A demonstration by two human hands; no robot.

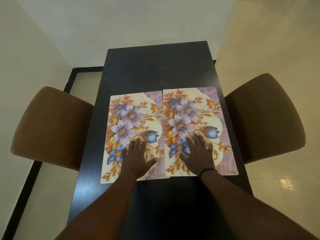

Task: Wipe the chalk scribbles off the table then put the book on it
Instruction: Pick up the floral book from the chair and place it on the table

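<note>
**A:** Table first, dark and long, running straight away from the camera. Faint pale marks sit on its far half, too small to read as anything clear.

**B:** And the hands?

**A:** Both down flat. Left hand lies palm-down on the left mat, fingers straight and a little spread, thumb angled out toward the seam between the mats. Right hand lies palm-down on the right mat, fingers straight and fanned toward the table's far end. Neither hand holds anything.

**B:** Arms?

**A:** Both forearms reach in from the near edge of the table, angling toward each other as they go. A dark band rings the right wrist.

**B:** How do the mats lie?

**A:** Two flowered mats side by side on the table's near half, long edges touching or almost so; the left one's near end sits a bit closer to the camera.

**B:** Anything beside the table?

**A:** A brown chair on its left, another brown chair on its right, both pushed up against the sides. Pale wall beyond the far end.

**B:** The book?

**A:** I cannot see one anywhere on the table.
</note>
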